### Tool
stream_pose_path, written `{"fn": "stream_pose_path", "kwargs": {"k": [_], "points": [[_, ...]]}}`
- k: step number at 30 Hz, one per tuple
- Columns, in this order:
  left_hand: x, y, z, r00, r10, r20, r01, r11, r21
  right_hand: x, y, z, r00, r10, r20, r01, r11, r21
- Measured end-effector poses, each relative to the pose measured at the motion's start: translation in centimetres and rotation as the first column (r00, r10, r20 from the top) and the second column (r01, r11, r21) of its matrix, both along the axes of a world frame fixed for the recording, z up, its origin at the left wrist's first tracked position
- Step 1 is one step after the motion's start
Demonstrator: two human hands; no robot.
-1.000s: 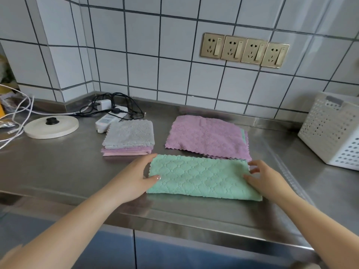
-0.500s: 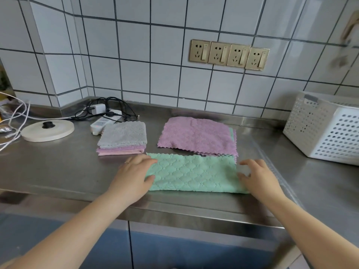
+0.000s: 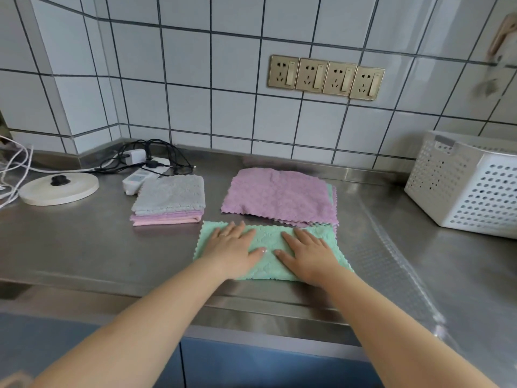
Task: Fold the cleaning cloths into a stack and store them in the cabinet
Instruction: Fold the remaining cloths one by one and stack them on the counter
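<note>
Hands, left [image 3: 233, 249] and right [image 3: 307, 254], press flat with straight fingers on the half-folded green cloth [image 3: 268, 242], gripping nothing; a second fold likely comes next.

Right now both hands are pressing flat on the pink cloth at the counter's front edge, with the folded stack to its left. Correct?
Not quite: the cloth under the hands is green, not pink. The head view shows the left hand and right hand flat on it, and the folded stack to its left. The purple cloth lies unfolded behind it.
</note>
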State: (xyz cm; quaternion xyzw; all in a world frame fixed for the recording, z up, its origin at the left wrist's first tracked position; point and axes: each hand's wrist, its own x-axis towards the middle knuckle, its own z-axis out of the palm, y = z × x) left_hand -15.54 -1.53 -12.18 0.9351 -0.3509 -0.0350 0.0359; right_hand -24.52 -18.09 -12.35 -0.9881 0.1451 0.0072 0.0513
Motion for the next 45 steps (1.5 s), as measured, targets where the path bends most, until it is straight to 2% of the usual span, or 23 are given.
{"fn": "stream_pose_path", "kwargs": {"k": [7, 10, 12, 15, 17, 19, 26, 28, 30, 33, 37, 40, 43, 45], "points": [[1.3, 3.4, 0.2, 0.994, 0.106, -0.038, -0.107, 0.994, -0.022, -1.9, -2.4, 0.4, 0.992, -0.118, -0.047, 0.118, 0.993, -0.008], [0.8, 3.3, 0.5, 0.994, 0.092, 0.065, -0.090, 0.995, -0.036, -2.8, -3.3, 0.5, 0.978, -0.199, -0.064, 0.198, 0.980, -0.013], [-0.6, 2.6, 1.1, 0.989, -0.025, 0.145, 0.045, 0.990, -0.136, -3.3, -3.8, 0.5, 0.975, -0.223, -0.016, 0.222, 0.974, -0.038], [-4.8, 0.2, 2.1, 0.932, -0.350, 0.094, 0.362, 0.888, -0.284, -4.1, -4.6, 0.8, 0.963, -0.256, 0.086, 0.250, 0.966, 0.072], [-7.6, -1.9, 1.9, 0.868, -0.492, 0.073, 0.493, 0.829, -0.264, -4.8, -5.1, 1.0, 0.948, -0.296, 0.118, 0.272, 0.944, 0.184], [-9.2, -3.7, 1.5, 0.842, -0.533, 0.080, 0.538, 0.821, -0.190, -5.7, -5.6, 1.3, 0.936, -0.321, 0.147, 0.281, 0.929, 0.239], [-11.3, -6.9, 0.7, 0.900, -0.410, 0.147, 0.418, 0.908, -0.024, -8.2, -7.2, 1.5, 0.937, -0.284, 0.201, 0.228, 0.937, 0.264], [-11.2, -7.3, 0.6, 0.901, -0.387, 0.196, 0.403, 0.914, -0.046, -8.7, -7.0, 1.6, 0.935, -0.272, 0.228, 0.203, 0.937, 0.286], [-10.9, -7.3, 0.8, 0.902, -0.357, 0.243, 0.398, 0.905, -0.149, -9.2, -6.6, 1.9, 0.935, -0.226, 0.274, 0.133, 0.938, 0.321], [-10.1, -6.5, 1.1, 0.918, -0.318, 0.238, 0.393, 0.819, -0.419, -10.1, -5.4, 2.9, 0.942, -0.077, 0.327, -0.056, 0.924, 0.378], [-9.9, -4.3, 1.8, 0.958, -0.206, 0.199, 0.285, 0.633, -0.719, -10.1, -4.1, 4.3, 0.918, 0.099, 0.383, -0.193, 0.958, 0.214], [-9.8, -1.9, 2.2, 0.989, -0.129, 0.077, 0.130, 0.476, -0.870, -9.0, -3.0, 4.8, 0.898, 0.118, 0.423, -0.202, 0.967, 0.158], [-9.2, 0.9, 2.4, 0.994, -0.110, -0.028, 0.008, 0.315, -0.949, -7.7, -1.7, 5.3, 0.894, 0.087, 0.439, -0.215, 0.943, 0.252], [-8.4, 2.8, 2.4, 0.995, -0.077, -0.066, -0.042, 0.276, -0.960, -6.5, -0.7, 5.7, 0.893, 0.048, 0.447, -0.225, 0.909, 0.351]]}}
